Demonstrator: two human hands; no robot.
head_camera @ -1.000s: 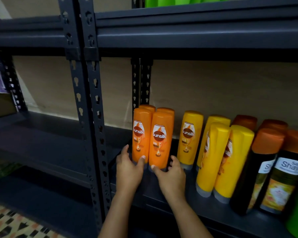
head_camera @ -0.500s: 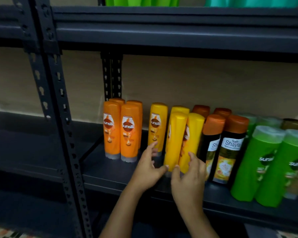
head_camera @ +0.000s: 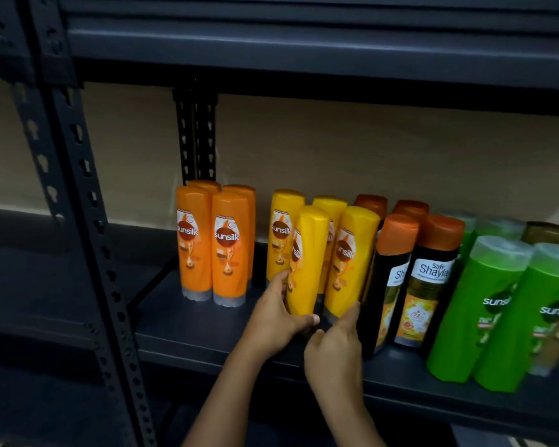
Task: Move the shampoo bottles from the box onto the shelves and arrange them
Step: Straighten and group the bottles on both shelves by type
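Head view shows 4 yellow Sunsilk bottles standing cap-down on the dark metal shelf, 2 in front and 2 behind, a little left of the middle of its front edge. The front-left yellow bottle leans slightly, and the left hand grips its lower part, fingers curled round its left side and thumb across its base. The right hand has its fingers stretched up against the lower right side of the front-right yellow bottle, touching it; I cannot tell whether it grips. Toward the shelf's left end, apart from the yellow group, stand 4 orange Sunsilk bottles in a tight block, near the perforated rear upright. Just right of the yellow ones are 4 dark Safi Shayla bottles with orange-brown caps, the nearest touching the front-right yellow bottle. Farther toward the right end are green Sunsilk bottles, leaning a bit. A perforated front upright rises at the shelf's left corner, and another shelf runs above.
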